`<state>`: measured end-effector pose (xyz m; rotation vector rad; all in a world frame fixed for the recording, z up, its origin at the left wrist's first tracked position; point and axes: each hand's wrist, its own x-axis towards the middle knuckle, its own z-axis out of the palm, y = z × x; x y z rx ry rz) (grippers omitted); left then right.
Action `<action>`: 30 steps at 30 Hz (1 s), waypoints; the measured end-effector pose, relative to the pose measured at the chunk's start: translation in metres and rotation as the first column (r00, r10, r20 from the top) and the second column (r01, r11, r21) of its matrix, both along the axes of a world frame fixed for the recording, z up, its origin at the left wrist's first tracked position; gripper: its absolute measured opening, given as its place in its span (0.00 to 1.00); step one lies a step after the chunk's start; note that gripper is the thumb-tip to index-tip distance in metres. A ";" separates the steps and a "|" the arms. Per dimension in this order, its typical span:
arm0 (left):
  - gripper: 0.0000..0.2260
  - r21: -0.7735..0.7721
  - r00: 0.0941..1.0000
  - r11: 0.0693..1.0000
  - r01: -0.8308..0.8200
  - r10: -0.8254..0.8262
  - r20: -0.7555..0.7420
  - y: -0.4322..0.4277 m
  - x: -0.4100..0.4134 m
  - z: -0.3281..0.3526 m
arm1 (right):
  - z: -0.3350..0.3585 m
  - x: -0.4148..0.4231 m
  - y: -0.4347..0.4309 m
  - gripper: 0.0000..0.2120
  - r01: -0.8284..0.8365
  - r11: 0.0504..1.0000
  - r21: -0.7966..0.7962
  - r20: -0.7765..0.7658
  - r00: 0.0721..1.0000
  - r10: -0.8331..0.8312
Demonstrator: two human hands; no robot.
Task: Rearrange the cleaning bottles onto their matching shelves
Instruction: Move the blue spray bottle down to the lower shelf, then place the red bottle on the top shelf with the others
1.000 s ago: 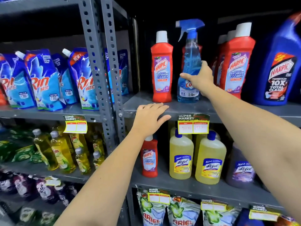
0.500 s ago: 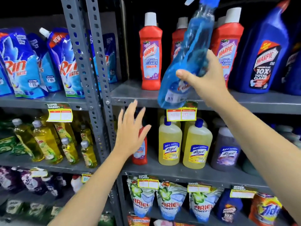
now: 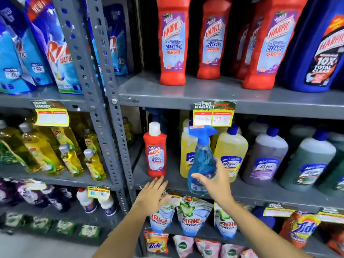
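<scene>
A person faced grey metal shelves [image 3: 204,95] stocked with cleaning products; the right hand [image 3: 214,180] was closed around the lower body of a clear blue spray bottle with a blue trigger top [image 3: 202,161], its grip wrapped round the bottle, which stood upright at the front edge of the middle shelf [image 3: 260,194], in front of yellow plastic bottles with blue caps [image 3: 231,151]; the left hand [image 3: 151,197] was open, fingers spread, empty, just below a small red bottle with a white cap [image 3: 155,151] standing on that same shelf; tall red bathroom-cleaner bottles [image 3: 173,43] lined the shelf above.
</scene>
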<state>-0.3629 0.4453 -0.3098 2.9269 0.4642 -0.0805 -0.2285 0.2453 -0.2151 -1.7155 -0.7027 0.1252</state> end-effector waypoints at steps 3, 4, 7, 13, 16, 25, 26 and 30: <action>0.45 0.029 1.000 1.000 -0.002 0.002 -0.002 0.002 0.000 -0.012 | -0.021 0.013 0.008 0.31 0.106 0.994 0.002 -0.048 0.993 -0.106; 0.43 0.039 1.000 0.999 0.001 -0.001 0.013 0.002 -0.001 -0.015 | -0.026 0.016 0.011 0.31 0.133 0.991 0.015 -0.058 0.990 -0.132; 0.40 0.064 1.000 0.998 0.007 -0.009 0.025 0.000 -0.003 -0.019 | -0.035 0.023 0.017 0.29 0.167 0.985 0.036 -0.061 0.984 -0.165; 0.40 0.070 0.998 0.998 -0.004 0.000 0.058 -0.001 -0.001 -0.026 | -0.039 0.034 0.022 0.34 0.111 0.991 -0.071 0.006 0.994 -0.111; 0.37 0.064 0.996 0.998 -0.008 0.003 0.084 0.000 -0.002 -0.028 | -0.047 0.041 0.012 0.40 0.043 0.993 -0.114 -0.013 0.999 -0.045; 0.36 0.123 0.997 0.992 0.003 -0.013 0.081 0.001 -0.006 -0.030 | -0.014 -0.010 0.029 0.16 0.098 0.992 -0.077 0.474 0.879 -0.050; 0.37 0.119 0.998 0.993 0.000 -0.008 0.064 0.001 -0.005 -0.031 | -0.005 -0.014 0.044 0.15 0.059 0.993 -0.105 0.498 0.867 0.001; 0.41 0.133 0.999 0.991 -0.008 0.003 0.035 0.002 -0.003 -0.031 | 0.016 -0.019 0.109 0.27 -0.085 0.959 -0.272 0.356 0.917 0.182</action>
